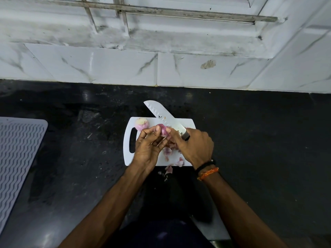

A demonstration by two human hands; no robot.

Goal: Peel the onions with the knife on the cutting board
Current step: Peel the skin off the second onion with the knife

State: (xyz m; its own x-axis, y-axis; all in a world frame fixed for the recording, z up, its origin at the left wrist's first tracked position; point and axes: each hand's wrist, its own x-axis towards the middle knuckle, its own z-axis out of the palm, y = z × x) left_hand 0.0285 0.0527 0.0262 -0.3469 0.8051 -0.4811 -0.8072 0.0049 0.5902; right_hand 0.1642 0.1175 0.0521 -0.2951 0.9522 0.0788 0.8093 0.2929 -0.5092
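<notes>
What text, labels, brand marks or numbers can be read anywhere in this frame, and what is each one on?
None can be read.
Knife: small dark specks on the blade, too small to tell whether they are print.
Cutting board, ribbed mat and wall tiles: no lettering shows.

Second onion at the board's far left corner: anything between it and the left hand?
Nothing visible. The onion sits bare on the board, just beyond the left hand, which already holds another onion.
</notes>
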